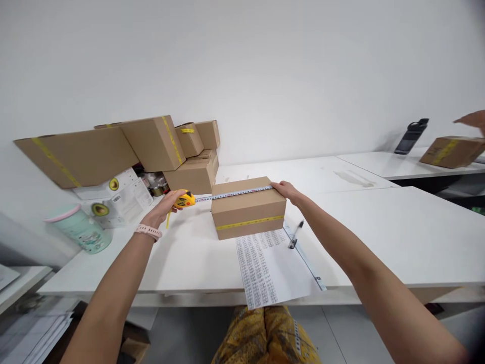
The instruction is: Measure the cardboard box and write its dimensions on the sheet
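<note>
My left hand [166, 205] is wrapped round a yellow tape measure [185, 200], just left of a brown cardboard box [248, 208]. The pulled-out blade [238, 193] runs across the top of the box from left to right. At the box's far right edge, my right hand [287, 190] pinches the blade's end against the cardboard. Yellow tape [250, 222] crosses the front side of the box. A sheet of paper with rows of writing [261, 268] lies in front of it, with a pen [296, 235] and a light blue ruler-like strip [308, 263] along its right side.
Several cardboard boxes [151, 141] are stacked at the back left, above white cartons with avocado pictures [113, 202]. A mint-green tumbler [81, 230] stands at the left. Across the table, a dark bottle [411, 136] and another box [447, 151] sit near another person's hand [473, 121].
</note>
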{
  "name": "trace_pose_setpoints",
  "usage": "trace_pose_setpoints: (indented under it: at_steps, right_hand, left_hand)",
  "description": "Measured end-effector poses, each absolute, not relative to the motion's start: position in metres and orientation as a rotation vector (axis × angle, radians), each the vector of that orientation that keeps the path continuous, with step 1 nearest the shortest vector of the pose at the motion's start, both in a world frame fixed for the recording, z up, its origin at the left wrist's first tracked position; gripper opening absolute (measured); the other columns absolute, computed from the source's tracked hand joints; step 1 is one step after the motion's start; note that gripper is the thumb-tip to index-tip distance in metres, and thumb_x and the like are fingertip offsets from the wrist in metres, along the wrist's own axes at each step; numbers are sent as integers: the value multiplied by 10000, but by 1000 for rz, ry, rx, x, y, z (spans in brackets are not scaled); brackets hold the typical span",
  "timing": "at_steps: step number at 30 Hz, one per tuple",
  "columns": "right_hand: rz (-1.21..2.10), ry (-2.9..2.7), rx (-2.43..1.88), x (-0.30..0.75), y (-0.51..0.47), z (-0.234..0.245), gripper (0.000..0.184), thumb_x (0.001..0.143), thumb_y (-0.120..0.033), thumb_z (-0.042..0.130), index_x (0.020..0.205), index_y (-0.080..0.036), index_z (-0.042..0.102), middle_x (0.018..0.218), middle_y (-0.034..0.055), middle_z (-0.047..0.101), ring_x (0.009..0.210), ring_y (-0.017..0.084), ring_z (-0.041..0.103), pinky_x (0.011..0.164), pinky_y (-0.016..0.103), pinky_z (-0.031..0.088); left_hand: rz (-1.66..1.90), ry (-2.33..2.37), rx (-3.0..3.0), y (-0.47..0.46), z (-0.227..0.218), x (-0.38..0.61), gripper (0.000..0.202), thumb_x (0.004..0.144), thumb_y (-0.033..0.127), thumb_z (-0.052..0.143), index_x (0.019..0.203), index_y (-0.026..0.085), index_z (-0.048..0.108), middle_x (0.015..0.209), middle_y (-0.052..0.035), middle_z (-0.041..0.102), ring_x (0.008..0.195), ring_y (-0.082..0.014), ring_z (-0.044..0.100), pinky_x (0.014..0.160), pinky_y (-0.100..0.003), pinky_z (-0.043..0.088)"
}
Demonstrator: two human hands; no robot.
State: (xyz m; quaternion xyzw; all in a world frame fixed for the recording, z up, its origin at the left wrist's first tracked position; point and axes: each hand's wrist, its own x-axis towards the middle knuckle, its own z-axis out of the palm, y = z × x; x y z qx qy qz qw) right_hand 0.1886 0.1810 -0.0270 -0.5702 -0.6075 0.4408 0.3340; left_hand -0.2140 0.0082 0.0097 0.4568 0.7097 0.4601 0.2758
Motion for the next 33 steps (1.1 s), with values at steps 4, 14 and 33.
trace_pose_setpoints:
  at_steps: [4,14,33]
  right_hand:
    - [1199,-1724,-1488,184,175,-28,446,828,-621,641,954,-195,597,1170,150,696,977,260,642,727,329,487]
    - [1310,-1792,-1483,182,181,-38,575,891,-717,488,1003,-188,681,1172,164,731,991,282,667,751,364,499]
    - [1019,-1807,-997,168,186,7,377,972,-497,527,790,-192,653,917,70,679,907,195,575,861,309,455]
  left_hand:
    - [1212,1890,1246,22,10,-194,551,703,610,693,1045,180,653,982,-72,727,649,-157,617,559,-250,391]
    - [1160,1871,1245,30,7,-189,513,755,593,659,1069,187,649,978,-64,731,604,-138,606,534,-250,370]
    - [732,1029,1134,-99,-15,-69,561,774,584,752,1220,270,618,1050,-72,692,744,-209,692,510,-270,515]
